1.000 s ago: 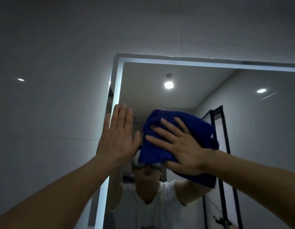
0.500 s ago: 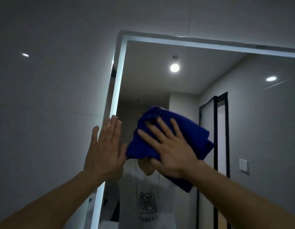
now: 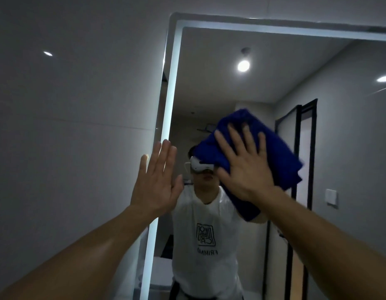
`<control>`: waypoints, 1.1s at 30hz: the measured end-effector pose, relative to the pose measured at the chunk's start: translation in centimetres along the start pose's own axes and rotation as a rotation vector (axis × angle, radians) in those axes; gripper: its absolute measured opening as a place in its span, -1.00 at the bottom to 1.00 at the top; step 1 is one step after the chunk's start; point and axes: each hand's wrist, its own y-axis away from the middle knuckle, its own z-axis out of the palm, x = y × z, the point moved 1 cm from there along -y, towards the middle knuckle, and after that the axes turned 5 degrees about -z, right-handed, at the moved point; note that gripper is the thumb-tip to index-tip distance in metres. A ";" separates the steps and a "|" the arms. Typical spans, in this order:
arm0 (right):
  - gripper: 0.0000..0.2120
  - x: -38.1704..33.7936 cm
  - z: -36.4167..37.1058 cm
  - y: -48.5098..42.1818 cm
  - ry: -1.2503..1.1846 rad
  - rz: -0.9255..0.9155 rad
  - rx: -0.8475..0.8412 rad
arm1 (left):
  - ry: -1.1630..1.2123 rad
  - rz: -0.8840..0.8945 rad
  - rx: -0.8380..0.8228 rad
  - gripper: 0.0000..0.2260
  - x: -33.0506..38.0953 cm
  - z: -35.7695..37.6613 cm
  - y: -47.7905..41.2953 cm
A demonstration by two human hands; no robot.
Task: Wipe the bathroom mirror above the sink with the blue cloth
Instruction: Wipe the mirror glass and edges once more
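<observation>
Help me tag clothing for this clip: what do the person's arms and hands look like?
The left hand and right hand are bare: no gloves, rings or watch visible. The forearms are uncovered to the frame edge. The mirror reflection shows a white short-sleeved T-shirt with a dark chest print.

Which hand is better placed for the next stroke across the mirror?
Right. The right hand lies flat on the cloth, pressing it to the mirror, with bare glass above and beside it. The left hand is flat by the lit edge, holding nothing.
</observation>
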 end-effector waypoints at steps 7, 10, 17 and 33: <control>-0.35 -5.1 5.5 11.5 -0.143 -0.400 0.005 | -0.064 -0.034 -0.026 -0.38 0.0 0.3 1.0; -0.36 -2.1 4.7 10.1 -0.089 -0.592 -0.039 | -0.069 0.007 -0.032 -0.37 -0.3 0.4 1.8; -0.26 -3.1 2.1 1.4 -0.113 0.104 0.083 | -0.035 0.013 -0.010 -0.37 -0.5 0.6 2.1; -0.38 -11.4 8.3 20.3 -0.231 -0.308 0.002 | -0.010 0.138 -0.066 -0.39 -1.3 2.4 12.5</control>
